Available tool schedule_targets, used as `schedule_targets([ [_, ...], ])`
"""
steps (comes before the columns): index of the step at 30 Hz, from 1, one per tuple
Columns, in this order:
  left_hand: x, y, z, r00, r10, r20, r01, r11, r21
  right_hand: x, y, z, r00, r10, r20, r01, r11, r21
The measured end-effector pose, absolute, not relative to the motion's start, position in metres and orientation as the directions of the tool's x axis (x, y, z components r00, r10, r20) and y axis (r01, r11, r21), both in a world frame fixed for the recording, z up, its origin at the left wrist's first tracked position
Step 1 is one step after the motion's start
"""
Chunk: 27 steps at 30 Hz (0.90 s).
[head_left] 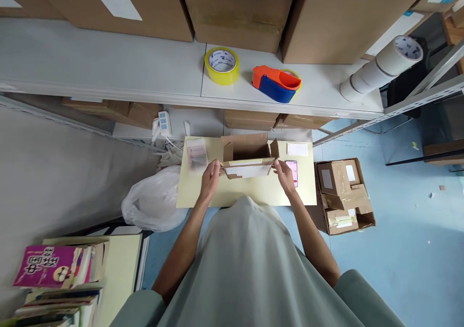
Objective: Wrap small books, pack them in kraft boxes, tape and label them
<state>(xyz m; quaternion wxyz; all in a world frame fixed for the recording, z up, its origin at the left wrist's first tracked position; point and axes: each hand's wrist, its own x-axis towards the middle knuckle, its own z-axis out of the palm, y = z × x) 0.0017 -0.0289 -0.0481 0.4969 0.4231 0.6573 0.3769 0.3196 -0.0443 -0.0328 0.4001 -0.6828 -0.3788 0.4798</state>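
Observation:
Between my two hands is a small cardboard box (250,162) with its top flaps standing up and a white label along its near side. My left hand (210,177) grips the box's left end, and my right hand (284,173) holds its right end near a raised flap. The inside looks dark, and its contents cannot be made out. Under the box is a pale yellow table (235,194). A phone (292,172) with a lit pink screen lies just right of my right hand. Left of the box rests a clear plastic packet (196,154).
A shelf (145,61) above the table bears large cartons, a yellow tape roll (222,66), an orange and blue tape dispenser (276,83) and stacked white rolls (380,68). A carton of boxes (344,196) stands right; a white plastic bag (154,199) and books (54,266) lie left.

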Motion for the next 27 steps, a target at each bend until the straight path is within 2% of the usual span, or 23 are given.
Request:
schedule_targets([
  [3,0.004,-0.041,-0.045,-0.174,0.903,-0.393,0.243,0.426,0.871,0.317,-0.057,-0.033,0.245,0.891,-0.382,0.170,-0.427,-0.888],
  [8,0.007,-0.053,-0.053,-0.216,0.797,-0.564,0.461,0.592,0.661,0.308,-0.079,-0.053,0.215,0.861,-0.462,0.215,-0.503,-0.837],
  [13,0.010,-0.053,-0.057,-0.228,0.835,-0.500,0.600,0.525,0.603,0.303,-0.087,-0.063,0.196,0.869,-0.454,0.211,-0.489,-0.846],
  [15,0.008,-0.050,-0.059,-0.220,0.834,-0.506,0.598,0.526,0.605,0.304,-0.085,-0.064,0.200,0.865,-0.460,0.199,-0.496,-0.845],
  [17,0.002,-0.046,-0.062,-0.209,0.815,-0.540,0.498,0.564,0.659,0.308,-0.082,-0.064,0.211,0.854,-0.475,0.178,-0.512,-0.840],
  [20,-0.009,-0.042,-0.071,-0.173,0.774,-0.609,0.174,0.633,0.755,0.316,-0.079,-0.068,0.230,0.836,-0.499,0.109,-0.531,-0.840],
  [23,-0.019,-0.041,-0.082,-0.187,0.698,-0.691,-0.138,0.678,0.722,0.323,-0.078,-0.076,0.233,0.811,-0.536,0.012,-0.553,-0.833],
  [25,-0.022,-0.042,-0.089,-0.207,0.656,-0.726,-0.220,0.692,0.688,0.325,-0.079,-0.083,0.223,0.791,-0.570,-0.030,-0.579,-0.815],
  [27,-0.020,-0.044,-0.094,-0.217,0.643,-0.735,-0.231,0.698,0.678,0.323,-0.081,-0.089,0.210,0.774,-0.597,-0.050,-0.601,-0.798],
])
